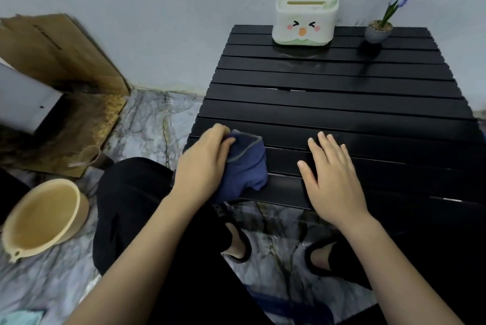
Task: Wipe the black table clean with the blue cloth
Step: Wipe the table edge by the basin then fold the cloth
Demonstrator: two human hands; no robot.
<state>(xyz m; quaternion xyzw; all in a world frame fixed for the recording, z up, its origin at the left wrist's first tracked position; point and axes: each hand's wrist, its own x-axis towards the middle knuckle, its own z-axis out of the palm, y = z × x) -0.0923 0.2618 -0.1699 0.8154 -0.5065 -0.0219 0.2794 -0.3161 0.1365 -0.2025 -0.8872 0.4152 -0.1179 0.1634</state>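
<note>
The black slatted table (342, 104) stands low in front of me. A bunched blue cloth (244, 167) lies at the table's near left corner, partly hanging over the front edge. My left hand (202, 164) grips the cloth from its left side. To the right of the cloth, my right hand (331, 177) rests flat on the near slats with its fingers spread and holds nothing.
A white tissue box with a cartoon face (306, 21) and a small potted blue flower (378, 31) stand at the table's far edge. A beige basin (44, 217) sits on the floor at the left, beyond it cardboard (60, 54). My knees and slippered feet are below the table's front edge.
</note>
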